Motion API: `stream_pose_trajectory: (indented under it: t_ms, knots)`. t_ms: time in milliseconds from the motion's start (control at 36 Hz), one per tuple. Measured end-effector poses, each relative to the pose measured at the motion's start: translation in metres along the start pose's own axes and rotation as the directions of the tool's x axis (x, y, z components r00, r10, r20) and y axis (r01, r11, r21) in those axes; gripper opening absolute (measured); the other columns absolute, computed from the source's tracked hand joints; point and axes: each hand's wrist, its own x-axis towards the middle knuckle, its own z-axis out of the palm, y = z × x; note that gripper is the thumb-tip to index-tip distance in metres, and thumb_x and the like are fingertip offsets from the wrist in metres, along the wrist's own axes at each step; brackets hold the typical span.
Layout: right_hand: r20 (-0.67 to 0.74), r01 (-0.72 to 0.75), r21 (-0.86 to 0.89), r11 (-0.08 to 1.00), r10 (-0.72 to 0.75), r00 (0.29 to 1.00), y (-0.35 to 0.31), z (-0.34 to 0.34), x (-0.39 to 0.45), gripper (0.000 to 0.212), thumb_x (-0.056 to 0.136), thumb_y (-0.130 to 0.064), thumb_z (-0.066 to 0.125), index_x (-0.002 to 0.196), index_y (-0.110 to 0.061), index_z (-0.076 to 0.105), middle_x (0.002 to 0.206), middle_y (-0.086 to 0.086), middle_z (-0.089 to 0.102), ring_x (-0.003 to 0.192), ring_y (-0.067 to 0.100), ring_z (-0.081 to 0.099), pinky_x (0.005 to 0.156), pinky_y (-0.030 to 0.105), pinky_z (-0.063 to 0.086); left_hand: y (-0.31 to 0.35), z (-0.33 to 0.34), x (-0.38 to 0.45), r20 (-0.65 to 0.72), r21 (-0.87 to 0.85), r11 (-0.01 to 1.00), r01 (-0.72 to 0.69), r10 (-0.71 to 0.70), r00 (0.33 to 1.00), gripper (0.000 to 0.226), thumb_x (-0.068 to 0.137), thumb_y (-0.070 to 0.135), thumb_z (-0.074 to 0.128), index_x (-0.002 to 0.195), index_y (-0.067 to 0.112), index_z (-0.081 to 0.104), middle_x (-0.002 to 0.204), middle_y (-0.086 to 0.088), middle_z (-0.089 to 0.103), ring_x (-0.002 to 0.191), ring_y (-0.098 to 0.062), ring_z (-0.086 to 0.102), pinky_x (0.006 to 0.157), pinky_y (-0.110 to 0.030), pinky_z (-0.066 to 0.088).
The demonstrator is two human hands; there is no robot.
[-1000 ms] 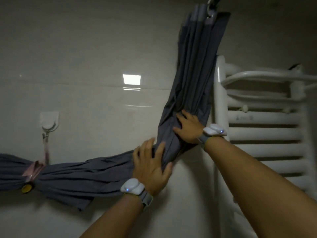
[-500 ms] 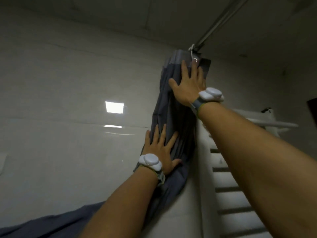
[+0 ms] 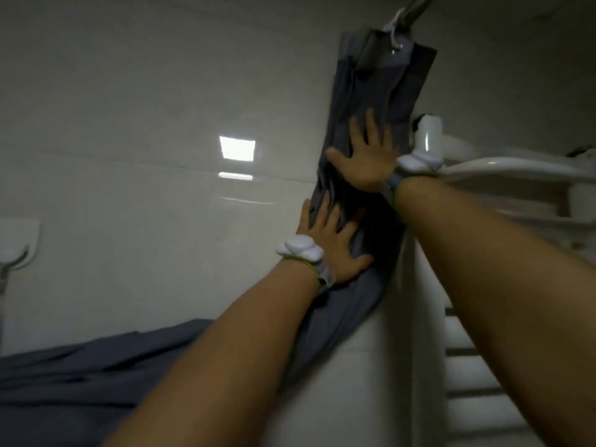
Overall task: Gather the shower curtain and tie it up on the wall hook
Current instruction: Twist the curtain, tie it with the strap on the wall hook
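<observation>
The dark grey shower curtain [image 3: 380, 88] hangs bunched from the rod [image 3: 414, 6] at the top and sweeps down and left along the tiled wall, its lower part [image 3: 80, 375] running off the left edge. My right hand [image 3: 364, 156] lies flat on the upper folds, fingers spread and pointing up. Just below it, my left hand [image 3: 329, 243] presses flat on the curtain's left edge with its fingers apart. Neither hand grips the fabric. The white wall hook [image 3: 17, 240] shows at the far left edge, partly cut off; the tie is out of view.
A white towel radiator [image 3: 483, 375] stands right of the curtain, its top bar [image 3: 503, 164] behind my right wrist. A ceiling light reflects on the glossy wall tiles [image 3: 237, 149]. Both wrists carry white bands.
My right hand slid down from the curtain's top near the rod to the middle folds. The left hand stayed pressed just below it. The view shifted so the wall hook shows again at left.
</observation>
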Motion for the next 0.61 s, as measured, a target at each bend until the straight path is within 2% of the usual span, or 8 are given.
stream_pose_trajectory:
  t_ms: [56, 83, 139, 222, 306, 361, 444, 611]
  knots:
    - [0.117, -0.016, 0.095, 0.995, 0.004, 0.993, -0.003, 0.012, -0.038, 0.079, 0.092, -0.071, 0.026, 0.155, -0.034, -0.004, 0.162, -0.005, -0.02, 0.15, 0.032, -0.014, 0.12, 0.054, -0.004, 0.002, -0.02, -0.028, 0.217, -0.127, 0.992, 0.023, 0.005, 0.976, 0.086, 0.08, 0.081, 0.029, 0.153, 0.042, 0.006, 0.165, 0.0, -0.006, 0.149, -0.026, -0.017, 0.118, -0.054, -0.011]
    - [0.165, -0.032, 0.147, 0.989, 0.007, 0.986, -0.003, 0.018, -0.059, 0.076, 0.093, -0.07, 0.024, 0.155, -0.035, -0.002, 0.163, -0.005, -0.018, 0.15, 0.031, -0.013, 0.12, 0.054, -0.004, -0.001, -0.03, -0.052, 0.341, -0.182, 0.981, 0.066, 0.0, 0.94, 0.082, 0.081, 0.081, 0.031, 0.152, 0.046, 0.007, 0.164, 0.002, -0.011, 0.149, -0.025, -0.018, 0.119, -0.053, -0.01]
    - [0.239, -0.08, 0.221, 0.972, 0.025, 0.971, -0.007, 0.038, -0.105, 0.074, 0.093, -0.07, 0.024, 0.155, -0.037, 0.001, 0.163, -0.004, -0.016, 0.15, 0.03, -0.014, 0.121, 0.052, -0.005, -0.015, -0.043, -0.115, 0.445, -0.1, 0.982, 0.159, -0.099, 0.89, 0.078, 0.083, 0.081, 0.028, 0.15, 0.05, 0.003, 0.162, 0.003, -0.019, 0.149, -0.028, -0.02, 0.118, -0.055, -0.009]
    - [0.272, -0.121, 0.235, 0.965, 0.054, 0.961, -0.024, 0.078, -0.177, 0.08, 0.089, -0.073, 0.03, 0.155, -0.037, 0.001, 0.163, -0.005, -0.017, 0.149, 0.03, -0.018, 0.12, 0.051, -0.009, -0.033, -0.035, -0.209, 0.326, 0.079, 0.947, 0.31, -0.318, 0.89, 0.078, 0.081, 0.084, 0.01, 0.148, 0.05, -0.009, 0.162, 0.003, -0.019, 0.148, -0.034, -0.018, 0.114, -0.063, -0.009]
    - [0.129, -0.082, 0.21, 0.974, 0.055, 0.99, -0.054, 0.122, -0.234, 0.087, 0.088, -0.069, 0.038, 0.155, -0.032, -0.002, 0.163, -0.003, -0.017, 0.149, 0.031, -0.019, 0.119, 0.054, -0.009, -0.044, -0.002, -0.255, 0.225, 0.121, 0.911, 0.395, -0.413, 0.883, 0.078, 0.081, 0.085, 0.003, 0.148, 0.049, -0.012, 0.164, -0.001, -0.013, 0.148, -0.039, -0.013, 0.112, -0.068, -0.008]
    - [0.021, -0.095, 0.196, 0.976, 0.093, 0.995, -0.069, 0.145, -0.256, 0.086, 0.09, -0.065, 0.037, 0.156, -0.027, -0.003, 0.164, -0.002, -0.015, 0.149, 0.032, -0.017, 0.119, 0.056, -0.006, -0.049, 0.02, -0.263, 0.124, 0.137, 0.92, 0.367, -0.384, 0.915, 0.075, 0.087, 0.079, 0.01, 0.151, 0.045, -0.007, 0.164, -0.007, -0.003, 0.148, -0.043, -0.005, 0.111, -0.07, -0.002]
    - [-0.09, -0.106, 0.181, 0.978, 0.123, 0.988, -0.085, 0.173, -0.274, 0.083, 0.092, -0.061, 0.037, 0.157, -0.022, 0.004, 0.165, 0.001, -0.008, 0.149, 0.036, -0.012, 0.119, 0.058, 0.0, -0.061, 0.045, -0.27, 0.052, 0.152, 0.934, 0.323, -0.334, 0.941, 0.073, 0.092, 0.07, 0.023, 0.154, 0.039, 0.002, 0.164, -0.012, 0.005, 0.148, -0.046, 0.001, 0.11, -0.072, 0.004]
    - [-0.123, -0.133, 0.071, 0.989, 0.141, 0.982, -0.087, 0.194, -0.265, 0.079, 0.095, -0.056, 0.036, 0.157, -0.017, 0.005, 0.165, 0.004, -0.004, 0.149, 0.04, -0.006, 0.119, 0.058, 0.003, -0.073, 0.07, -0.263, -0.023, 0.157, 0.947, 0.28, -0.28, 0.96, 0.071, 0.093, 0.066, 0.025, 0.154, 0.037, 0.001, 0.164, -0.012, -0.002, 0.148, -0.045, -0.006, 0.111, -0.072, 0.001]
